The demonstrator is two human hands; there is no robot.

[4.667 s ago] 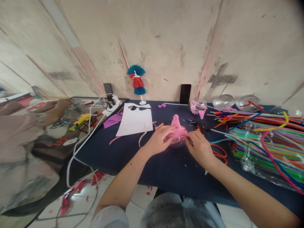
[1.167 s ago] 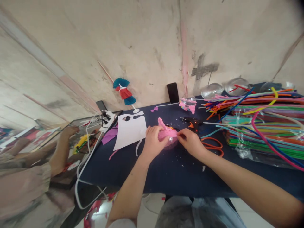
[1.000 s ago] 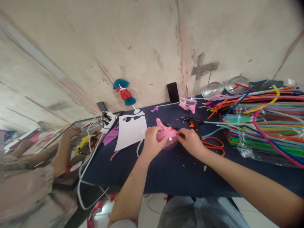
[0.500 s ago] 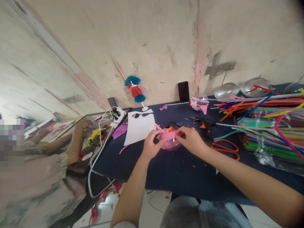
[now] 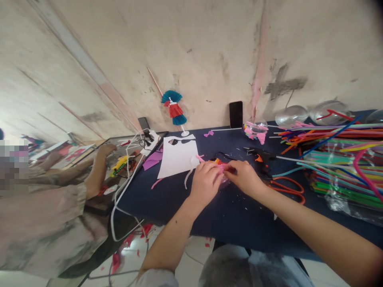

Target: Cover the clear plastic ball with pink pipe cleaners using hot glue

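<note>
A clear plastic ball with pink fuzzy trim (image 5: 224,181) is between my hands over the dark blue tabletop. My left hand (image 5: 206,181) wraps over its left side and hides much of it. At the ball's right edge, my right hand (image 5: 243,175) has thumb and fingers pinched on the pink trim. Bits of orange and yellow show above the fingers. A white sheet of paper (image 5: 176,161) with a cut-out lies left of my left hand, and a narrow white strip (image 5: 187,179) curls beside it. A black glue gun (image 5: 262,161) rests just beyond my right hand.
Bundles of coloured pipe cleaners (image 5: 338,167) cover the right side. A phone (image 5: 236,114) leans on the wall beside a pink-decorated clear ball (image 5: 255,131). A blue-and-red paper figure (image 5: 175,111) stands at the back. White cables (image 5: 119,203) and a co-worker's arm (image 5: 97,171) are left.
My left hand has moved right and closed over the ball, hiding more of its pink trim. The right hand stays at the ball's right edge. The view has shifted slightly.
</note>
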